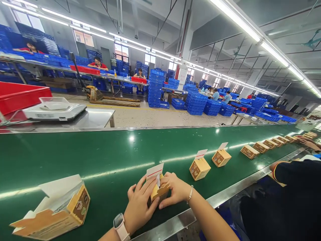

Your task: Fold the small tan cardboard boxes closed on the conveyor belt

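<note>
- left hand (141,205): fingers around small kraft box (157,191), watch on wrist
- right hand (175,190): gripping box's other side, bracelet on wrist
- box sits between both hands on green conveyor belt (105,160), white red-striped card (154,170) sticking up
- open kraft box (75,209) lies left of hands
- closed boxes (260,147) line belt rightward, co-worker's hand (308,143) at far end

Cardboard boxes (222,158) line the conveyor belt (100,150), a scale (54,108) beyond.
</note>
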Available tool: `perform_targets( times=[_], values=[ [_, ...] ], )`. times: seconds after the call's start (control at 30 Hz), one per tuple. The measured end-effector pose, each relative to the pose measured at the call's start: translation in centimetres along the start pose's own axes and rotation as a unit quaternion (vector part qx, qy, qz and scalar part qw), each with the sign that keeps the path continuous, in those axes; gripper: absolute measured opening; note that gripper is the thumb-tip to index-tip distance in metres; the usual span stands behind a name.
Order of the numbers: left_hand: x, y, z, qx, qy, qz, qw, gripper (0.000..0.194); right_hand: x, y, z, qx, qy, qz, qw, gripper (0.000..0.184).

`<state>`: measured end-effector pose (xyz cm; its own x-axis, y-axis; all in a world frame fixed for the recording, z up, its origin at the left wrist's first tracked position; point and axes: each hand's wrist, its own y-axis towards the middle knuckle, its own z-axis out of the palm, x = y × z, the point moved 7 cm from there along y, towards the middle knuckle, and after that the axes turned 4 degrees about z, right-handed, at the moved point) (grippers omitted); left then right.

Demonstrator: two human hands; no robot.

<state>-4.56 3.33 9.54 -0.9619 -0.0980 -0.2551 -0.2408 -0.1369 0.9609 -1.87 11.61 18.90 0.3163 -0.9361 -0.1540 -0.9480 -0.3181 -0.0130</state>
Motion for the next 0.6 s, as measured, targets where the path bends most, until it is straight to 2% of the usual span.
perform_targets(
  times=[0.07,0.1,0.17,0.23,0.3,0.43,0.6],
  values=[
    [0.6,1.1,0.9,0.086,-0.060,-0.023,0.994,0.036,-0.1,0.0,0.0,-0.006,0.016,-0.010,1.000,0.068],
    [0.8,1.6,1.5,0.141,-0.092,-0.044,0.985,0.035,-0.2,0.0,-0.1,-0.028,0.030,-0.015,0.999,0.069],
    [0.8,2.3,2.4,0.240,-0.140,-0.084,0.957,0.030,-0.7,-0.3,-0.4,-0.109,0.065,-0.013,0.992,0.069],
    [0.5,3.1,2.7,0.286,-0.158,-0.094,0.940,0.025,-1.4,-0.9,-0.7,-0.204,0.091,0.001,0.975,0.068],
    [0.1,3.8,2.9,0.295,-0.165,-0.085,0.937,0.020,-1.6,-1.5,-0.7,-0.267,0.100,0.015,0.958,0.067],
    [-0.2,4.6,3.5,0.300,-0.169,-0.083,0.935,0.012,-1.3,-2.7,-1.1,-0.353,0.101,0.045,0.929,0.066],
    [-1.1,5.0,4.4,0.289,-0.193,-0.084,0.934,0.013,-1.5,-4.9,-1.3,-0.457,0.094,0.119,0.877,0.059]
  ],
)
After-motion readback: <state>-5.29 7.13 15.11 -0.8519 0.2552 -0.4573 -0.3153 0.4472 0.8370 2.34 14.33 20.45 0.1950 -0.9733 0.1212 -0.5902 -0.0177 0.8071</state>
